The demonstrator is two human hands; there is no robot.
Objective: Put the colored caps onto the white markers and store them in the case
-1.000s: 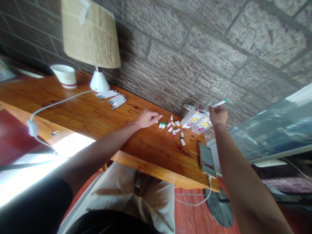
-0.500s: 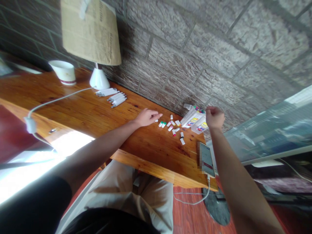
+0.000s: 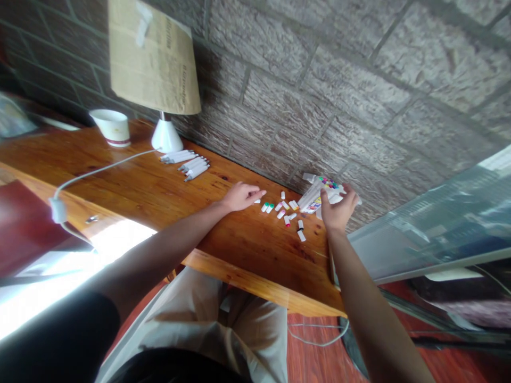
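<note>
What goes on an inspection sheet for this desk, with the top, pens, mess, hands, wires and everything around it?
Surface: wooden tabletop, with bright light at the left front edge.
Job's things: uncapped-looking white markers lying near the lamp; small caps scattered; marker box near the wall, colored tops showing.
Clutter: white cup beside the lamp.
Hands: left hand rests by the caps; right hand is at the box, its grip unclear.
Cables: lamp cord crosses the tabletop; another cable hangs below, right.
Surroundings: brick-patterned wall behind; reddish floor below.
</note>
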